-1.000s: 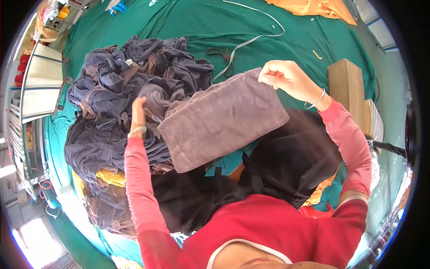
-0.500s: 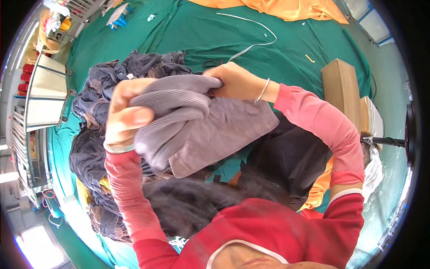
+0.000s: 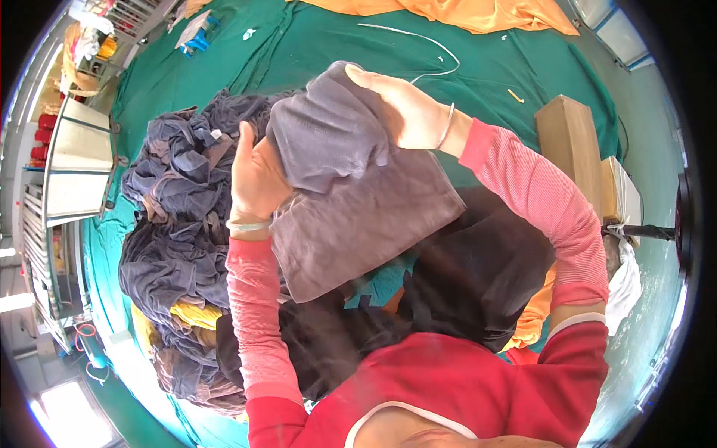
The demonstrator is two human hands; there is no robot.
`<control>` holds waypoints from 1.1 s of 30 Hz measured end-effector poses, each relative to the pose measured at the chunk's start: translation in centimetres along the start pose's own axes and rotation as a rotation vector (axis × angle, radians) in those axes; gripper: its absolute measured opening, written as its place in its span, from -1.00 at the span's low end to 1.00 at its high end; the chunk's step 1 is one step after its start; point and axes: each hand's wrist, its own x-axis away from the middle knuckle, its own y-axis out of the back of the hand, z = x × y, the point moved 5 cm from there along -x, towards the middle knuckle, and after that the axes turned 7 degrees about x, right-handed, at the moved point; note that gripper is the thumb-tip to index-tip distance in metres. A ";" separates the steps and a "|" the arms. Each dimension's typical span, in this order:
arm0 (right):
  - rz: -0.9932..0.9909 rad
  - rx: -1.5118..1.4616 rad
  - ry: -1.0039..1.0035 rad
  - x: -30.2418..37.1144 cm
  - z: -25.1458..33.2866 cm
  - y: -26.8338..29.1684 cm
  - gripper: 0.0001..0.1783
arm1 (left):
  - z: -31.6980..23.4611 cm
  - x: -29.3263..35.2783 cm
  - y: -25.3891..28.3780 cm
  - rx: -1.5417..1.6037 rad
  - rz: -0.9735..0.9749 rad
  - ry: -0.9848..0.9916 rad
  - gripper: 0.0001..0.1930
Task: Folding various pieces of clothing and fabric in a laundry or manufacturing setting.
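Note:
A folded dark grey cloth (image 3: 328, 131) is held up between my hands, above a flat brownish-grey fabric panel (image 3: 366, 216) that slants down toward my lap. Whether the two are one piece I cannot tell. My left hand (image 3: 260, 175) supports the cloth's left side, thumb pointing up and fingers mostly hidden behind it. At the upper right corner, my right hand (image 3: 411, 112) grips it with the thumb along the top edge and the other fingers out of sight. Black fabric (image 3: 478, 269) covers my lap beneath the panel.
A tall heap of crumpled dark grey cloths (image 3: 175, 254) lies at the left, with yellow fabric (image 3: 196, 315) showing in it. Green sheeting (image 3: 493, 97) covers the floor. Cardboard boxes (image 3: 569, 149) stand at the right; orange cloth (image 3: 448, 13) lies at the far edge.
The cloth has been turned from its ribbed side to a smoother, darker face and raised farther away. My left hand moved right, its thumb now upright; my right hand shifted slightly right.

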 end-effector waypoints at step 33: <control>-0.420 0.604 0.744 7.5 11.7 5.6 -0.71 | -9.0 7.9 -1.9 -1.092 -0.323 -1.105 -0.63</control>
